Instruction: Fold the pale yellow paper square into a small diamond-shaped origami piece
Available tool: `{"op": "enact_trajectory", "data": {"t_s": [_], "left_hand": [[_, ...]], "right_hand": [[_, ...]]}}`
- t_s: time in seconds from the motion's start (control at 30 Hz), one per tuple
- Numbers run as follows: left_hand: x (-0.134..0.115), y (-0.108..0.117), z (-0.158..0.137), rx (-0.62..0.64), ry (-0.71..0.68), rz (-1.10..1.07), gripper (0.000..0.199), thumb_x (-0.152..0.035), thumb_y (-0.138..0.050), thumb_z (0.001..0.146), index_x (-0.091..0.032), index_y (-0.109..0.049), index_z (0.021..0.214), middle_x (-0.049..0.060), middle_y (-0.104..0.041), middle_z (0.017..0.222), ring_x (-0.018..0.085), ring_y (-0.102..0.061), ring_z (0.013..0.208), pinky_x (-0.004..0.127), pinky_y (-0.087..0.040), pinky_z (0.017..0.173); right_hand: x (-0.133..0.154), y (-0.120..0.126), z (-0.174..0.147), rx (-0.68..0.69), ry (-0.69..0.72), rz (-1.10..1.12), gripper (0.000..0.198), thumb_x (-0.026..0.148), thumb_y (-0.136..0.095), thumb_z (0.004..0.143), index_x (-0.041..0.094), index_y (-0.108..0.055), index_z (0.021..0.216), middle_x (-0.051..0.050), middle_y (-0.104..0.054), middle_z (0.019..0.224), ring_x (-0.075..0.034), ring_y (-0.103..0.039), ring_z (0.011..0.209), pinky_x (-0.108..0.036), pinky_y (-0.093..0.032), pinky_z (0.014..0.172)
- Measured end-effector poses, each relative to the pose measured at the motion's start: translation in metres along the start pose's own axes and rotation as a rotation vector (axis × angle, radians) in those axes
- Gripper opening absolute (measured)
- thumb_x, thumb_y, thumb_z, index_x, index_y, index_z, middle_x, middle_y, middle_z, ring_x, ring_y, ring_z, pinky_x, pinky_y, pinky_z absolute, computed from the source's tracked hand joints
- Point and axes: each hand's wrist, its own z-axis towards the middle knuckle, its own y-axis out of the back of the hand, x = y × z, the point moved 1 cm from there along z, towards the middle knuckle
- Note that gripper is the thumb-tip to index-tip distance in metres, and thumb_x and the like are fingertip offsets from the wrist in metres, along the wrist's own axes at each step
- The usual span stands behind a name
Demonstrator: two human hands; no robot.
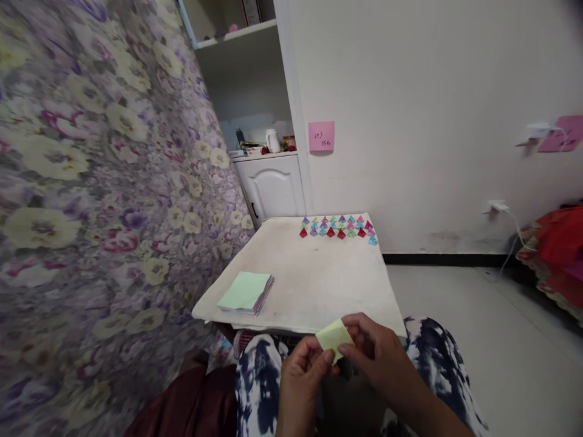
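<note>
A small piece of folded yellow paper (334,338) is held between both hands, just off the near edge of the table. My left hand (304,371) pinches its lower left side, with the thumb on top. On the right side, my right hand (371,347) grips the same paper between thumb and fingers. Some of the fingertips are hidden behind the paper. Farther left on the table lies a stack of square paper sheets (246,290), pale green on top. Small folded paper pieces (331,232) in several colours stand in rows at the far right of the table.
The cloth-covered table (314,276) stands against a white wall. A floral curtain (113,212) runs along the left, and a white cabinet (274,188) is behind. A pink note (321,136) sticks to the wall. Chargers with cables (498,206) hang at right.
</note>
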Motion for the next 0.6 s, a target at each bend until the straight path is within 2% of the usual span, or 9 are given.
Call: {"op": "enact_trajectory", "data": {"t_s": [0.07, 0.17, 0.3, 0.4, 0.6], "left_hand": [[-0.001, -0.001, -0.002, 0.009, -0.003, 0.015, 0.017, -0.028, -0.071, 0.067, -0.015, -0.062, 0.072, -0.002, -0.061, 0.058, 0.009, -0.05, 0.053, 0.018, -0.035, 0.054], [-0.001, -0.002, -0.003, 0.054, 0.006, 0.065, 0.016, -0.027, -0.069, 0.069, -0.013, -0.063, 0.073, -0.002, -0.06, 0.053, 0.008, -0.049, 0.051, 0.018, -0.034, 0.053], [-0.001, -0.003, -0.002, 0.138, 0.017, 0.112, 0.017, -0.028, -0.066, 0.072, -0.012, -0.065, 0.079, -0.002, -0.06, 0.053, 0.008, -0.048, 0.049, 0.018, -0.034, 0.051], [0.001, -0.005, -0.002, 0.189, 0.054, 0.121, 0.02, -0.031, -0.063, 0.075, -0.012, -0.064, 0.073, -0.001, -0.06, 0.056, 0.008, -0.049, 0.046, 0.019, -0.034, 0.047], [0.006, -0.006, 0.002, 0.164, 0.087, 0.169, 0.027, -0.038, -0.064, 0.071, -0.011, -0.061, 0.065, 0.0, -0.059, 0.051, 0.008, -0.047, 0.039, 0.019, -0.033, 0.04]], "right_hand": [[-0.001, 0.0, 0.002, 0.035, -0.032, 0.065, 0.009, 0.022, -0.054, 0.077, 0.019, -0.058, 0.084, 0.002, -0.058, 0.067, -0.011, -0.049, 0.056, -0.021, -0.038, 0.052], [-0.003, -0.001, 0.003, 0.049, -0.071, 0.15, 0.008, 0.023, -0.055, 0.077, 0.017, -0.054, 0.072, 0.005, -0.052, 0.058, -0.009, -0.046, 0.052, -0.019, -0.035, 0.049], [-0.005, -0.003, 0.004, 0.077, -0.096, 0.222, 0.01, 0.024, -0.055, 0.077, 0.016, -0.053, 0.072, 0.005, -0.052, 0.057, -0.009, -0.047, 0.052, -0.019, -0.034, 0.048], [-0.007, -0.003, 0.004, 0.078, -0.103, 0.224, 0.012, 0.026, -0.057, 0.076, 0.016, -0.053, 0.071, 0.005, -0.052, 0.055, -0.009, -0.046, 0.051, -0.019, -0.034, 0.048], [-0.013, -0.003, 0.01, 0.175, -0.126, 0.348, 0.015, 0.03, -0.06, 0.074, 0.016, -0.054, 0.075, 0.002, -0.057, 0.059, -0.011, -0.05, 0.053, -0.022, -0.037, 0.051]]}}
